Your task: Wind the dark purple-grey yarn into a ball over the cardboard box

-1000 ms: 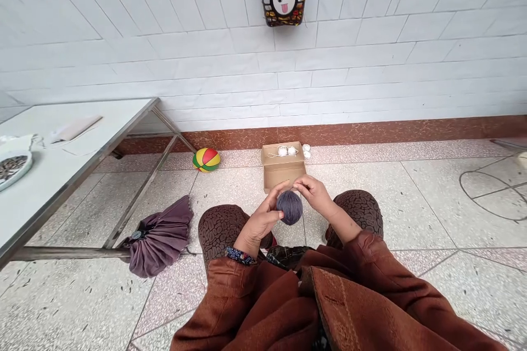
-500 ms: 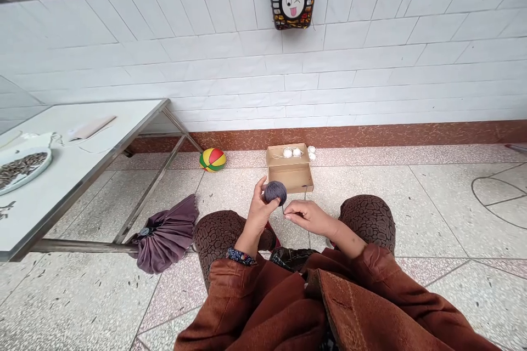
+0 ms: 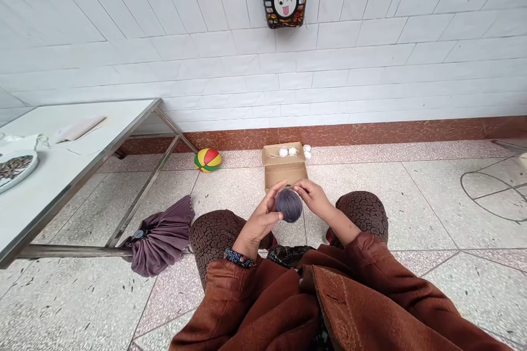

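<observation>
Left hand (image 3: 263, 218) grasps the dark yarn ball (image 3: 289, 206), in view just below the cardboard box's (image 3: 282, 176) near edge; right hand (image 3: 315, 198) pinches, apparently on its strand. Step judged to be winding; next turn would call for even tension.

A multicoloured ball (image 3: 207, 159) and probably a purple umbrella (image 3: 161, 238) sit beside a table (image 3: 61, 178).

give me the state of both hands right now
Left hand: holding the grey-purple yarn ball.
Right hand: fingers closed near the ball's far side; can't tell if gripping a strand.
</observation>
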`<state>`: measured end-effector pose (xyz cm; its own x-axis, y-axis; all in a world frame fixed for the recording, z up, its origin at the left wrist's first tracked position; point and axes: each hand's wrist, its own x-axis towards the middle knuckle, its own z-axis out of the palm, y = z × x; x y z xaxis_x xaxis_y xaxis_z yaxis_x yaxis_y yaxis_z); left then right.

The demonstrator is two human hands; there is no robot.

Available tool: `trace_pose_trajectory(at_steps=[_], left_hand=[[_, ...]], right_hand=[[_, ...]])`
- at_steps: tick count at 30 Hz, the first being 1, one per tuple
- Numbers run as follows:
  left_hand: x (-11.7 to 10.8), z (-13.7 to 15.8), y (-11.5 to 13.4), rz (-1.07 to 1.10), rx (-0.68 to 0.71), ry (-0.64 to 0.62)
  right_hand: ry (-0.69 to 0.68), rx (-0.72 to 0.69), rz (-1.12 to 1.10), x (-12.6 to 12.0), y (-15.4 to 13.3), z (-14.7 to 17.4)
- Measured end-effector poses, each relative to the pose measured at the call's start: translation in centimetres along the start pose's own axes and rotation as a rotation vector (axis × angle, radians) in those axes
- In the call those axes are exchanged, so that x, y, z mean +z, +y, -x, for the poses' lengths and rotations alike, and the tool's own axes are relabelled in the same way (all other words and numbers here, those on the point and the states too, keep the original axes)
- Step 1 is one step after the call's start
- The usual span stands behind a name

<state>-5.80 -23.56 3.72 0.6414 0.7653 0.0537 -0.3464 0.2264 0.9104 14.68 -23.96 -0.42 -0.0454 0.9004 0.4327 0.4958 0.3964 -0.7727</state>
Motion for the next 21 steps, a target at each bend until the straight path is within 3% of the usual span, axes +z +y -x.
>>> trace_pose_trajectory(at_steps=[5,9,12,16,21], left_hand=[[-1.0,-0.7,-0.1,0.053,0.030,0.298],[-2.7,-1.1,-1.2,-0.112,0.047,0.524],[-3.5,-1.0,-2.1,-0.265,0.049,0.614],[-3.7,-0.8,-2.4,-0.402,0.034,0.586],[-2.3,-0.2,-1.7,-0.381,-0.056,0.275]], right_hand=[[-0.175,0.021,0.009,2.2,0.2,2.1],[-0.362,-0.087,0.037,2.9,-1.1,2.9],[-0.432,-0.176,0.022,2.3,-2.5,2.9],[-0.379,-0.215,-0.005,0.6,-4.4,1.9],[-0.239,-0.235,0.040,-1.5,-4.6,-0.7]])
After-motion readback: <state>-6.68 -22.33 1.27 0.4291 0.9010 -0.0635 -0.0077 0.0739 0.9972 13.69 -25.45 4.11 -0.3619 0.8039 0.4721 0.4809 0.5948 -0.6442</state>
